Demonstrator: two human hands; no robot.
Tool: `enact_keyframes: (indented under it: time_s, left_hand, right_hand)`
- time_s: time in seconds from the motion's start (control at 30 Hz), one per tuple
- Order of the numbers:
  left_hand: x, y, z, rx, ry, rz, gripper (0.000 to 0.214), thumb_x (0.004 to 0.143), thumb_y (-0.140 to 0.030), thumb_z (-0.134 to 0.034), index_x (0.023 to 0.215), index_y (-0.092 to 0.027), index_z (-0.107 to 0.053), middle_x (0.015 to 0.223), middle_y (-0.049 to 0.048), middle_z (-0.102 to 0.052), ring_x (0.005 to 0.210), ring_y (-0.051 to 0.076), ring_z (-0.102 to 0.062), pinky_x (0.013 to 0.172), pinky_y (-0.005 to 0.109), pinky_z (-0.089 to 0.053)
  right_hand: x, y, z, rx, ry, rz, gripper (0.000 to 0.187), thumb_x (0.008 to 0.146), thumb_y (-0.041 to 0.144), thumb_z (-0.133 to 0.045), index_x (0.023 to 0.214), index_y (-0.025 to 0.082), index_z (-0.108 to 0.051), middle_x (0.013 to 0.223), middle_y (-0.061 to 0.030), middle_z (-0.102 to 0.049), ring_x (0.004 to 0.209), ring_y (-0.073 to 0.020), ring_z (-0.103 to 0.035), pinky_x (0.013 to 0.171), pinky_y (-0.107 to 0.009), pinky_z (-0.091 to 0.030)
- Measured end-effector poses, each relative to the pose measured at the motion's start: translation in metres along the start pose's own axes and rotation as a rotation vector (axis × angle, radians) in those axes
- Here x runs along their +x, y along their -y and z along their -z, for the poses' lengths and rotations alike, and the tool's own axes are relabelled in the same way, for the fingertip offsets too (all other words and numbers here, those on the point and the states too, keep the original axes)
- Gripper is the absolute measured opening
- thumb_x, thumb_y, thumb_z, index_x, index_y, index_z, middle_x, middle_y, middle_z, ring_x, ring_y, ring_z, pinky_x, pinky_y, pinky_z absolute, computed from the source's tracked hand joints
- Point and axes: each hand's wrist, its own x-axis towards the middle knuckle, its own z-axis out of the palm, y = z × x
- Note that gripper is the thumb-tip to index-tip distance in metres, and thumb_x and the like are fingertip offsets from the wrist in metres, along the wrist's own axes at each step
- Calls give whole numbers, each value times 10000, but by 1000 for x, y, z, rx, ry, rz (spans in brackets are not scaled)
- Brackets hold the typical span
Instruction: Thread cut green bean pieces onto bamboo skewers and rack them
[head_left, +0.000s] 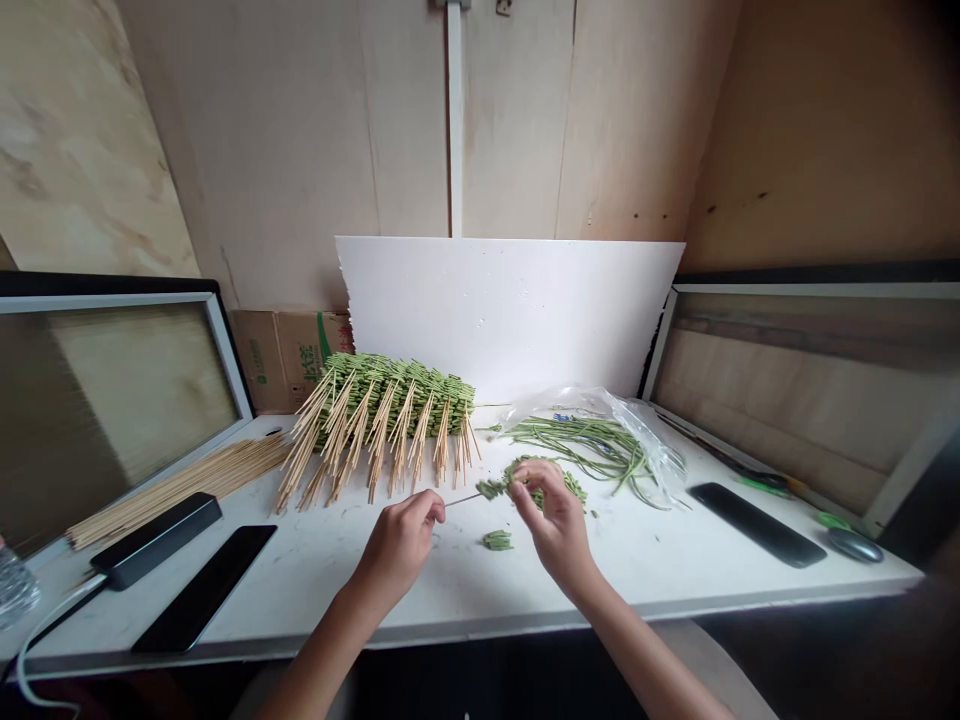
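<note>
My left hand [401,535] is closed around one end of a thin skewer [463,499], which points right across the white table. Short cut pieces of green bean [491,488] sit on the skewer's far end. At that end my right hand [556,520] has thumb and fingers bent together in a pinch, apparently on a bean piece, though the fingers partly hide it. Behind the right hand lies a pile of cut bean pieces [574,490]. A small cluster of pieces [498,540] rests on the table between the hands.
Stacked bean skewers [397,385] stand at back left, sticks facing me. Bare skewers [180,485], a black box with a cable [157,540] and a dark flat slab [206,590] lie left. Long beans [585,440] in a plastic bag, a phone-like slab [757,522] and a mouse [855,545] are right.
</note>
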Motion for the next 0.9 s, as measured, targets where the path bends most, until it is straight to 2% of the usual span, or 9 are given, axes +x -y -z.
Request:
enact_keyframes:
  time_s: [0.1, 0.27, 0.47, 0.67, 0.9]
  left_hand:
    - [0, -3, -2, 36, 44, 35, 282, 796, 33, -383, 799, -210, -526, 748, 21, -663, 683, 181, -667, 634, 242, -460]
    - [0, -9, -4, 46, 83, 84, 300, 785, 51, -389, 807, -215, -527, 758, 12, -664, 674, 179, -655, 633, 238, -450]
    - [2, -6, -1, 17, 135, 143, 317, 788, 67, -397, 798, -209, -552, 756, 9, -668, 678, 182, -638, 639, 238, -435]
    - [3, -5, 3, -21, 137, 178, 309, 828, 44, -406, 823, -201, -595, 767, 17, -684, 698, 188, -651, 664, 250, -445]
    - [3, 1, 7, -27, 126, 168, 290, 869, 3, -426, 816, -198, -628, 750, 25, -695, 678, 192, -650, 634, 250, -442]
  right_hand:
    - [2, 0, 1, -2, 32, 19, 155, 964, 403, -632, 913, 264, -678, 990, -84, -651, 1022, -276, -566, 865, -401, -464]
    - [5, -5, 3, 19, 55, -27, 197, 958, 431, -637, 872, 258, -673, 978, -86, -663, 998, -275, -584, 856, -396, -480]
    - [5, -14, 4, 90, 133, -186, 255, 936, 486, -656, 928, 236, -705, 1009, -85, -705, 899, -244, -629, 783, -358, -509]
    - [5, -18, 7, 91, 92, -258, 315, 818, 493, -796, 983, 225, -777, 1093, -107, -761, 871, -254, -680, 790, -388, -553]
    - [13, -5, 16, 89, 178, -262, 472, 815, 476, -808, 1217, 240, -730, 949, -85, -795, 923, -287, -733, 873, -449, -566]
